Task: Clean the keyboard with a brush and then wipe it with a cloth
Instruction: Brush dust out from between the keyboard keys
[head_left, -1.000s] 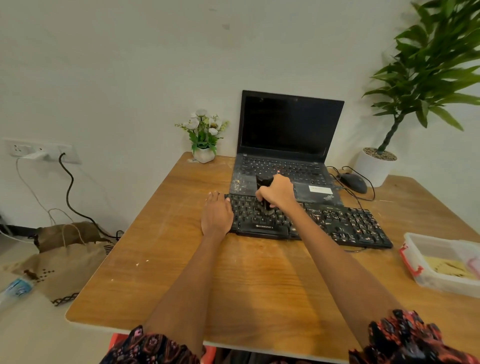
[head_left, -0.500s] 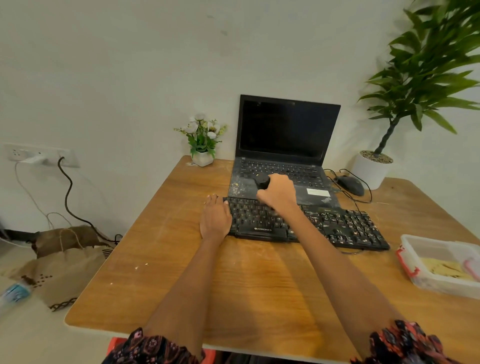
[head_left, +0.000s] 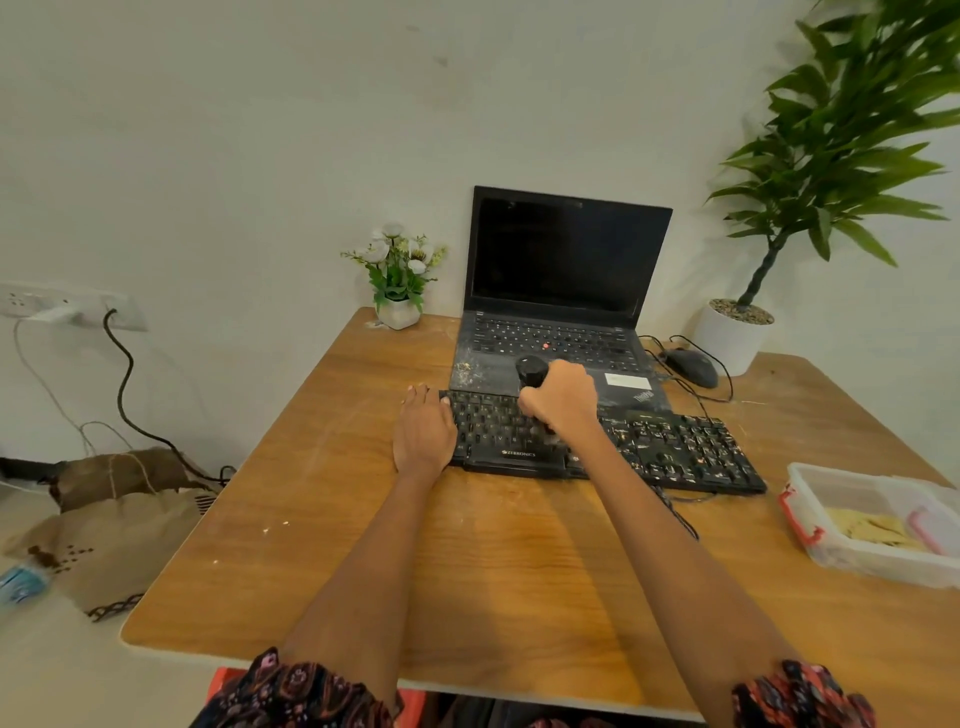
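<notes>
1. Two hands are at work on the black keyboard (head_left: 675, 447), which lies on the wooden table (head_left: 467, 571) just in front of the laptop (head_left: 566, 291). The right hand (head_left: 563, 400) has its fingers curled tight round the brush (head_left: 531, 371). The left hand (head_left: 423, 431) lies flat with straight fingers on the keyboard's left end.
2. Crumbs could fly onto the laptop, because it sits right behind the keys and already looks dusty.
3. A hard push could pop a key loose, I think, or press the dirt deeper between the keys.
4. If the flat hand lets go, the keyboard might slide on the smooth table.
5. The keyboard's wire hangs near the right arm, so the arm could snag it.
6. The brush hairs are hidden under the fist and look blurry, so I cannot tell if they touch the keys.
7. A yellow thing lies in the clear box (head_left: 810, 530) near the right edge. It may be the cloth, but the box is cut off, so I cannot be sure.
</notes>
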